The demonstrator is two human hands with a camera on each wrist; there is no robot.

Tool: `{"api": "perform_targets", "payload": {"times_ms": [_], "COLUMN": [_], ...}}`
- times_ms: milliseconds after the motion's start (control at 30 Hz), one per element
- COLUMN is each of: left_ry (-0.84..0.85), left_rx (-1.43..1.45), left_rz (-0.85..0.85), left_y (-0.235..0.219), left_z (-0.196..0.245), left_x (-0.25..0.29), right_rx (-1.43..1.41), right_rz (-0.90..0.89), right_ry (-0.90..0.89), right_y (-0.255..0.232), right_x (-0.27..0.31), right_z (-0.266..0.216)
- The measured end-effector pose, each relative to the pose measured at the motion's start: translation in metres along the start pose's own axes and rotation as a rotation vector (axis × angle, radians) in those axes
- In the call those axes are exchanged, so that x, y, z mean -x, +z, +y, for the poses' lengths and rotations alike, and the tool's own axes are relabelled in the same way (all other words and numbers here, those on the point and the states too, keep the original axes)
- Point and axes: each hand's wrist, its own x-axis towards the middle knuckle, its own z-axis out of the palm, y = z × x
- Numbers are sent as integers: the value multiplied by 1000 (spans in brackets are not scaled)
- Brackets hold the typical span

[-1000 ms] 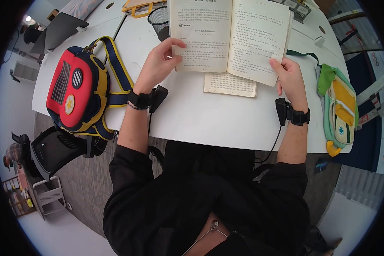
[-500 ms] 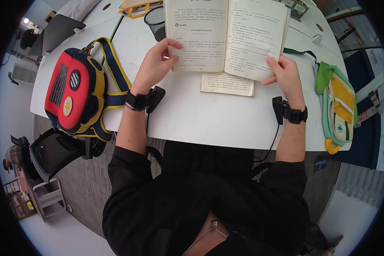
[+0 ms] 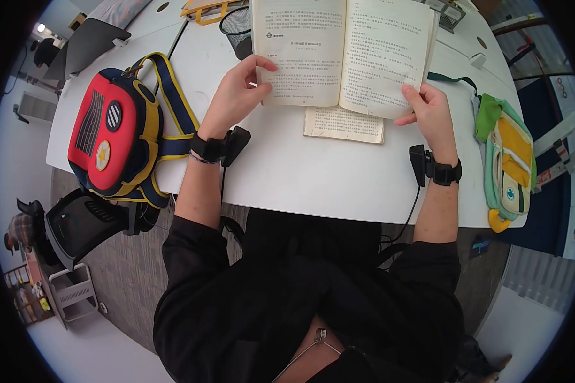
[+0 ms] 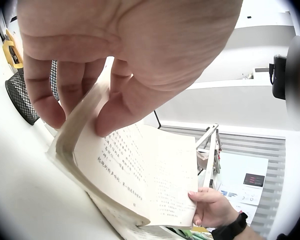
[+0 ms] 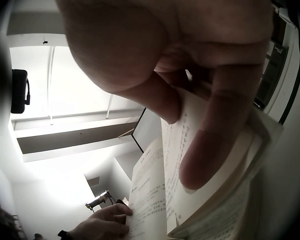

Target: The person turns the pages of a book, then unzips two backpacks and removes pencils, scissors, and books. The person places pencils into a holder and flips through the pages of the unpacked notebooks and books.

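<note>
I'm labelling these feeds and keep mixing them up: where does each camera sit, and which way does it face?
Head: on the head, facing forward and down at the open book; left hand, right hand and black sleeves show.
Left wrist: on that wrist, facing past the left hand across the pages; the right hand shows beyond.
Right wrist: on that wrist, facing past the right hand; the left hand shows beyond.
Both wrist views share the book.

Right page (image 3: 387, 64) — bottom edge higher
</note>
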Motion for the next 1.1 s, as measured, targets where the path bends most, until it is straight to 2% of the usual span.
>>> {"api": "perform_targets", "payload": {"times_ms": [1100], "left_ry": [6], "left_rx": [3], "left_rz": [-6], "left_y": [0], "left_z": [-2], "left_x": [0], "right_rx": [14], "right_rz": [-2], "right_ry": [-35], "right_y": [0], "right_x": [-1], "right_z": [4]}}
